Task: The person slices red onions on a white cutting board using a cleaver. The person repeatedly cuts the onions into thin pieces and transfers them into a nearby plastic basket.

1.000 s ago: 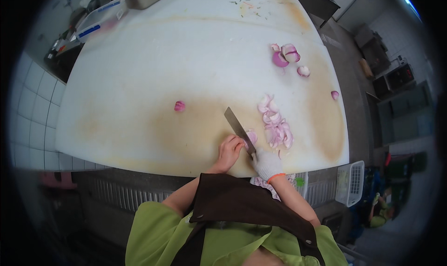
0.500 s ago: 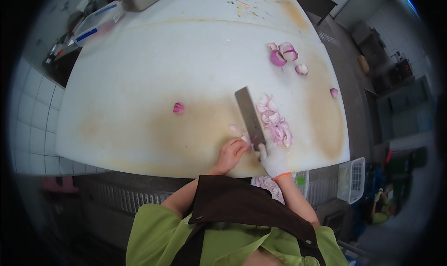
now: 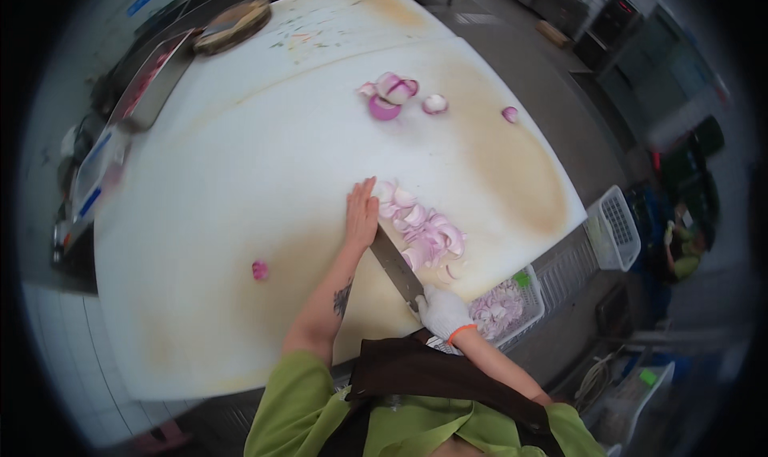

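Observation:
A white knitted glove with an orange cuff covers my right hand (image 3: 444, 311), which is closed round the handle of a cleaver (image 3: 395, 263). The broad blade lies along the left side of a pile of sliced purple onion (image 3: 432, 239) on the white board. At the blade's far end rests my bare left hand (image 3: 362, 213), fingers stretched out flat beside the upper slices. A small purple onion end (image 3: 260, 270) lies apart to the left. Farther off sit several larger onion pieces and peels (image 3: 387, 97), with a pale piece (image 3: 434, 104) next to them.
Below the board's right front edge is a white basket (image 3: 531, 306) of sliced onion. Another white basket (image 3: 618, 233) stands to the right. A metal tray (image 3: 157, 93), a clear box (image 3: 94, 169) and a round wooden board (image 3: 232, 26) line the far left. A person (image 3: 686, 253) is at the right.
My view has turned to the right. My left hand has moved from near the cleaver's handle to the blade's far end and opened out. The blade now lies against the onion pile.

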`<action>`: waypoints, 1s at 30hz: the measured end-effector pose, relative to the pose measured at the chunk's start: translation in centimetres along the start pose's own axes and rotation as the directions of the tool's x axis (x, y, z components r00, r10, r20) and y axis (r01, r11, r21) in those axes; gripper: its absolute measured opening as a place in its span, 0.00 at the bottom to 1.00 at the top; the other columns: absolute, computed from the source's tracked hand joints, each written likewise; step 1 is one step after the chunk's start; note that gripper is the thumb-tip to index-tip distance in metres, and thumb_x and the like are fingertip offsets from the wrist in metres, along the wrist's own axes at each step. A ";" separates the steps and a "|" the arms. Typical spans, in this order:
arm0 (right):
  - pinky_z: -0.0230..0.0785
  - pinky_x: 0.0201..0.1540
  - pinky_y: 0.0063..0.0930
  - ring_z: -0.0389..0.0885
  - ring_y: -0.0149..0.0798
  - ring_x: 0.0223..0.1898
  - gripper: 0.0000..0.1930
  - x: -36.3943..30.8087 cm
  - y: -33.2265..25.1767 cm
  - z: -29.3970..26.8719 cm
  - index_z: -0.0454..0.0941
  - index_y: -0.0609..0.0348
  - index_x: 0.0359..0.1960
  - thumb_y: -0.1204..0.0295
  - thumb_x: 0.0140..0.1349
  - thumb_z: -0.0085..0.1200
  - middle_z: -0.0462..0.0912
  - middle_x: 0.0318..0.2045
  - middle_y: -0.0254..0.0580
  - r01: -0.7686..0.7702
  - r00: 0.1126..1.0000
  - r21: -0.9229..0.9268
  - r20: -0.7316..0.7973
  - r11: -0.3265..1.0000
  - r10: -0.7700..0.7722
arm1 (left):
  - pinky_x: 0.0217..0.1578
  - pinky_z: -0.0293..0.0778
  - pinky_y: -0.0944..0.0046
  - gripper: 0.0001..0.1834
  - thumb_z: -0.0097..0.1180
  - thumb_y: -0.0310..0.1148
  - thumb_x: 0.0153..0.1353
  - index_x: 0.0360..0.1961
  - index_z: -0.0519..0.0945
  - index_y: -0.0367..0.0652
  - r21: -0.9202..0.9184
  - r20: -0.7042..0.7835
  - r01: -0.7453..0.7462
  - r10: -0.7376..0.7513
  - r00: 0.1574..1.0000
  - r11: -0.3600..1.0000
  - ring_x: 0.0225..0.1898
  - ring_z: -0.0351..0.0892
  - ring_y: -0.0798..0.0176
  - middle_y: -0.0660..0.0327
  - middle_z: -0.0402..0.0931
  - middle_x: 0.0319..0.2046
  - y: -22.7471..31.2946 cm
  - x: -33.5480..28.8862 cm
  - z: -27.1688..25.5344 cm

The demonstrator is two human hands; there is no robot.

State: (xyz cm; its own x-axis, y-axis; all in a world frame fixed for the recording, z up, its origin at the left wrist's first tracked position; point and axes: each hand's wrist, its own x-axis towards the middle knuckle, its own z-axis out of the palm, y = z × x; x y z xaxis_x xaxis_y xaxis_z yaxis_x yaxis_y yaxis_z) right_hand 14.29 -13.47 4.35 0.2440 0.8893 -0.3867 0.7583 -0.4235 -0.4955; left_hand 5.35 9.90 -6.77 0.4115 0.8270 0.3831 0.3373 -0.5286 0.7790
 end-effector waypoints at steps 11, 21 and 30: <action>0.69 0.36 0.54 0.78 0.62 0.31 0.15 -7.1 7.4 -1.0 0.71 0.66 0.36 0.62 0.63 0.43 0.79 0.26 0.62 -0.401 0.876 0.272 -0.167 0.875 0.453 | 0.62 0.59 0.54 0.21 0.38 0.43 0.68 0.44 0.82 0.45 -0.499 0.524 -0.082 0.377 0.764 0.862 0.57 0.72 0.50 0.58 0.80 0.46 11.2 1.1 15.7; 0.68 0.33 0.55 0.77 0.64 0.27 0.15 -14.8 14.9 1.7 0.70 0.64 0.34 0.61 0.63 0.45 0.78 0.22 0.61 -0.445 0.761 0.343 -0.341 0.827 0.551 | 0.65 0.54 0.54 0.24 0.34 0.45 0.71 0.49 0.80 0.41 -0.625 0.665 0.026 0.515 0.540 0.780 0.59 0.70 0.53 0.58 0.79 0.49 19.2 -4.4 24.9; 0.70 0.30 0.48 0.79 0.55 0.26 0.15 -19.9 17.9 1.1 0.74 0.55 0.43 0.67 0.53 0.53 0.79 0.22 0.50 -0.538 0.779 0.111 -0.314 0.836 0.543 | 0.63 0.56 0.52 0.28 0.48 0.52 0.64 0.57 0.74 0.43 -0.478 0.838 0.007 0.454 0.303 0.878 0.62 0.65 0.50 0.52 0.72 0.56 24.6 -7.6 23.3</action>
State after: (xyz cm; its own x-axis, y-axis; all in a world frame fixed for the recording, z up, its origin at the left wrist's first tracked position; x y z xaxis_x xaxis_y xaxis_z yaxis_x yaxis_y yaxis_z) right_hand 22.36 -38.94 2.28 0.7912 0.5172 -0.3263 0.4359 -0.8512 -0.2924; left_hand 30.25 -13.86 -2.11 0.9873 -0.1496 0.0533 -0.1055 -0.3669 0.9243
